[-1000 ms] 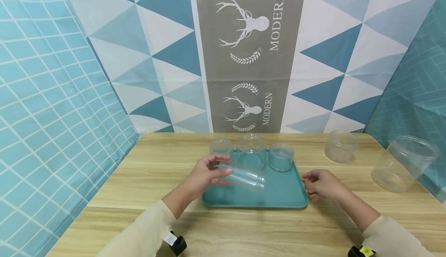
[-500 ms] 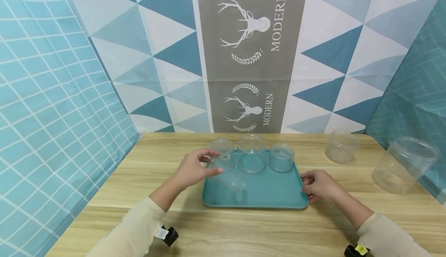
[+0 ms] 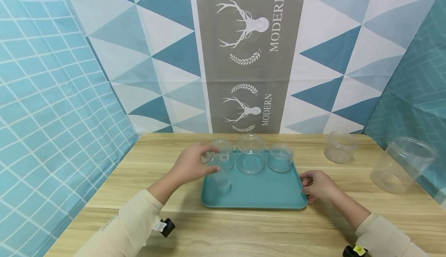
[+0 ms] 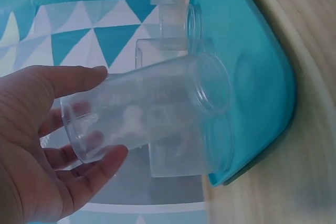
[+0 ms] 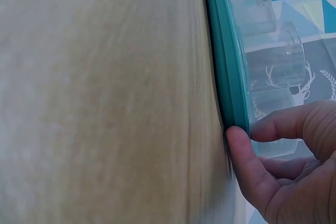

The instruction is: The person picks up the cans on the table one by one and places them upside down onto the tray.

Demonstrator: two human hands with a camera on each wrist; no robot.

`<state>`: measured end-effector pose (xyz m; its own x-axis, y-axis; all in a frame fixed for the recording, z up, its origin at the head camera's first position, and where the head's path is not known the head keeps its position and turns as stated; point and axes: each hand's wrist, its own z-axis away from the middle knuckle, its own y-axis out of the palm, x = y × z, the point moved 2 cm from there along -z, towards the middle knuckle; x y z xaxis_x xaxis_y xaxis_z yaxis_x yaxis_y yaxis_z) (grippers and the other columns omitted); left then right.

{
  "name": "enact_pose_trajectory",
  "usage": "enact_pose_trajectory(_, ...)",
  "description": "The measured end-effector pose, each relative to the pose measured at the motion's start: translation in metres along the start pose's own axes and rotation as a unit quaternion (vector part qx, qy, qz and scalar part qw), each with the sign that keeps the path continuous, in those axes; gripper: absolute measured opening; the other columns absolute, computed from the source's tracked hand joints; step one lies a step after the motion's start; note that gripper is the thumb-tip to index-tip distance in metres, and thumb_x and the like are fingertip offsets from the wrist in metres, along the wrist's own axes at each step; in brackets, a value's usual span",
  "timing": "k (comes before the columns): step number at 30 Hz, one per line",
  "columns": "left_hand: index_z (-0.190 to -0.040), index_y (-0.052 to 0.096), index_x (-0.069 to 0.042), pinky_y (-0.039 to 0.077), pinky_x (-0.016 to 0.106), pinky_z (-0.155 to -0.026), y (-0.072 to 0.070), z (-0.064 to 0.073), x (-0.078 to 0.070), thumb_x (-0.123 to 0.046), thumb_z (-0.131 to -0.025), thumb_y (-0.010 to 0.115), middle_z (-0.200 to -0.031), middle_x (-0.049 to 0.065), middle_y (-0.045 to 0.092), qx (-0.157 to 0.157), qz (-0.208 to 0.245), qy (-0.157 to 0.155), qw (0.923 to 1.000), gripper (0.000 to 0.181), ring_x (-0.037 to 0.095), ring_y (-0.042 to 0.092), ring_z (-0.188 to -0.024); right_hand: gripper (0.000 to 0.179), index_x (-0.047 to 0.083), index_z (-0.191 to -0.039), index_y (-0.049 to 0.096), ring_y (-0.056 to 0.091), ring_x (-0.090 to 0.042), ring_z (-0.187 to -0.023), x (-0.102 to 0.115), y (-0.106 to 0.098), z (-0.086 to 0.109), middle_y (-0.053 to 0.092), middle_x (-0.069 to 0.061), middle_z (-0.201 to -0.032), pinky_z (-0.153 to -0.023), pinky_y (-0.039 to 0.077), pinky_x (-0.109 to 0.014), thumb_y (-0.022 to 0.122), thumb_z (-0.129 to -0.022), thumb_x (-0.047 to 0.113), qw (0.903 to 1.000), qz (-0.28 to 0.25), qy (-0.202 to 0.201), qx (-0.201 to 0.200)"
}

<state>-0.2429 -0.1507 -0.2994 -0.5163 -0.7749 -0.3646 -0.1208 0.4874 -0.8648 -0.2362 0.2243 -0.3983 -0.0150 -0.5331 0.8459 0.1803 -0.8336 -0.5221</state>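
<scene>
While the person's left hand (image 3: pixel 191 164) holds a tall clear jar (image 3: pixel 222 179) by its upper end, the right hand (image 3: pixel 320 185) pinches the right edge of a teal tray (image 3: pixel 265 195) between thumb and forefinger. The left hand's fingers are bent round the jar, and through its see-through wall some of them show in the left wrist view. The jar is over the left part of the tray, leaning, with its ridged end toward the tray surface; whether that end touches the tray cannot be told.

Along the far side of the tray stand three more clear containers in a row. The left container (image 3: pixel 224 165), just behind the held jar, bears a small printed label (image 3: pixel 224 158). Beside it, the middle container (image 3: pixel 251 156) is the widest and tallest of the three, and the teal of the tray shows through its wall. Next comes the right container (image 3: pixel 280 158), low and squat, likewise tinted teal by what lies behind it.

Off the tray, two further clear containers stand to the right on the wood-grain table (image 3: pixel 209 230). The smaller tub (image 3: pixel 340 148) is near the far edge; the large tub (image 3: pixel 400 168), nearer and farther right, shows wood grain through its side. Behind the table hangs a patterned cloth (image 3: pixel 251 59) printed with stags and triangles.
</scene>
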Motion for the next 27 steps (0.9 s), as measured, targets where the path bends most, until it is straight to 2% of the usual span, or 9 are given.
enact_pose_trajectory(5,-0.113,0.072,-0.017,0.053,0.041,-0.075,-0.003,-0.003,-0.004,-0.03,-0.073,0.085,-0.113,0.005,0.065,0.014,-0.059,0.013,0.9981,0.044,0.022,0.064,-0.091,0.047,-0.024,-0.121,0.048,0.059,-0.02,-0.07,0.001,0.0,0.001,0.052,-0.015,-0.088,-0.056,0.058,-0.039,0.064,-0.078,-0.014,1.0,0.003,-0.004,0.001)
enact_pose_trajectory(9,-0.112,0.072,-0.019,0.053,0.041,-0.077,0.001,-0.005,-0.004,-0.03,-0.072,0.085,-0.11,0.003,0.065,0.025,-0.091,0.013,0.9955,0.043,0.022,0.063,-0.093,0.047,-0.024,-0.121,0.048,0.059,-0.02,-0.07,0.003,0.001,0.001,0.052,-0.015,-0.088,-0.056,0.058,-0.039,0.064,-0.078,-0.014,1.0,0.006,-0.003,-0.001)
enact_pose_trajectory(17,-0.111,0.073,-0.021,0.053,0.038,-0.072,0.013,-0.006,-0.004,-0.029,-0.071,0.086,-0.105,0.003,0.065,0.046,-0.111,0.028,0.9923,0.042,0.021,0.064,-0.09,0.047,-0.024,-0.121,0.048,0.058,-0.02,-0.07,0.003,0.002,0.002,0.051,-0.015,-0.087,-0.056,0.058,-0.039,0.063,-0.079,-0.014,1.0,0.009,-0.002,0.001)
enact_pose_trajectory(27,-0.119,0.07,-0.017,0.054,0.037,-0.071,0.016,-0.007,-0.012,-0.031,-0.075,0.085,-0.11,0.007,0.065,0.067,-0.135,0.039,0.9878,0.048,0.022,0.063,-0.092,0.046,-0.023,-0.122,0.047,0.057,-0.021,-0.071,0.003,0.001,0.002,0.051,-0.015,-0.088,-0.056,0.058,-0.038,0.064,-0.08,-0.014,0.9999,0.015,0.0,-0.001)
